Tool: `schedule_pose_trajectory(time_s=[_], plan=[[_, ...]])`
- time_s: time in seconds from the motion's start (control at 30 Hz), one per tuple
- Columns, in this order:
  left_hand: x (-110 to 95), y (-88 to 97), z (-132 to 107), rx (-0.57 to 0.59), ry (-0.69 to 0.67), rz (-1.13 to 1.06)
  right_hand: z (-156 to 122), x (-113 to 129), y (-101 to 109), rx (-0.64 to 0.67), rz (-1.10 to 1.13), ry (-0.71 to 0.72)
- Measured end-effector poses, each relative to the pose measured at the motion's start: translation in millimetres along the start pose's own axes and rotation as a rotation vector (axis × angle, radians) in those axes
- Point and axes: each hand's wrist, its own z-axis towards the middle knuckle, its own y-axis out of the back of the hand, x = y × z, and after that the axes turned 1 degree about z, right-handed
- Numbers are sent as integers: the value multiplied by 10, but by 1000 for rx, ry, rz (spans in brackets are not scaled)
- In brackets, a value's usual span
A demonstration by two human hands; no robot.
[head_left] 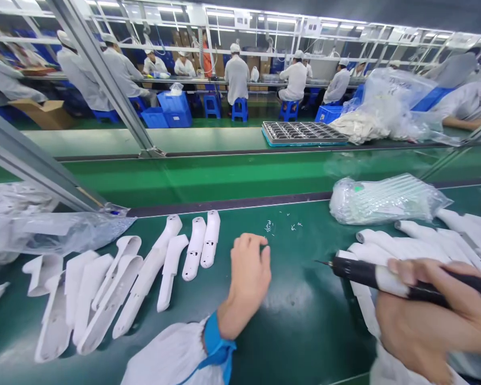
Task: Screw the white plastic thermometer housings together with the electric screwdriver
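My left hand rests on the green bench mat, fingers curled and pinched just below a scatter of tiny screws; what it pinches I cannot make out. My right hand is closed round a black electric screwdriver, whose thin bit points left above the mat. A white plastic housing lies under that hand. Left of my left hand lie several white plastic shells, two of them side by side with their inner side up.
A clear bag of parts lies at the right, with more white shells below it. An empty plastic bag lies at the left. A grey tray sits beyond the green conveyor. Several workers sit at far benches.
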Motion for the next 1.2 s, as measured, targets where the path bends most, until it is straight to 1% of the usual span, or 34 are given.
schedule_pose_trajectory(time_s=[0.03, 0.1, 0.17, 0.23, 0.3, 0.4, 0.5, 0.63, 0.8, 0.93, 1.0, 1.07, 1.1, 1.17, 1.2], plan=[[99, 33, -16, -67, -1, 9, -26, -134, -79, 13, -43, 4], [246, 51, -47, -141, -9, 4, -91, -405, -227, 18, -87, 23], [321, 37, -72, -153, -25, -6, -150, -651, -349, 27, -117, 20], [342, 21, -85, -143, -39, -11, -185, -845, -440, 28, -129, 21], [341, 17, -85, -139, -45, -15, -192, -977, -504, 22, -134, 18], [344, 21, -80, -149, -54, -23, -177, -1052, -553, 10, -142, -16], [357, 14, -81, -154, -60, -21, -166, -988, -562, 6, -149, -58], [350, -5, -91, -121, -96, -28, -189, -754, -558, 29, -148, -106], [289, -2, -102, -29, -164, -68, -263, -471, -553, 48, -153, -130], [237, 14, -105, 64, -234, -135, -319, -346, -540, 56, -157, -167], [224, 21, -103, 84, -249, -154, -334, -304, -528, 53, -164, -184], [220, 33, -95, 64, -207, -193, -338, -267, -513, 46, -164, -182], [220, 42, -89, 47, -154, -242, -339, -248, -506, 43, -161, -175], [218, 67, -70, 47, 0, -405, -341, -214, -497, 39, -155, -161], [216, 80, -59, 69, 80, -507, -346, -199, -496, 35, -153, -159]])
